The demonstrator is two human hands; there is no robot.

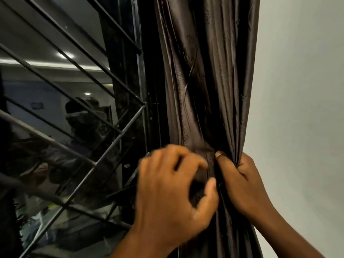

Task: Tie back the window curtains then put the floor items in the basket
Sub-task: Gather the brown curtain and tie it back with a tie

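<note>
A dark brown satin curtain [206,75] hangs gathered into a bunch between the window and the wall. My right hand [243,183] grips the bunch from the right side, thumb at the front, fingers wrapped behind the folds. My left hand [171,194] is at the left front of the bunch, blurred by motion, with fingers curled and thumb pressed against the fabric. No tie-back cord or band shows clearly. The basket and the floor items are out of view.
Left of the curtain is a dark window [55,90] with black diagonal metal bars [115,138] and a black frame [143,81]; the glass reflects the room and ceiling lights. A plain white wall [301,90] fills the right side.
</note>
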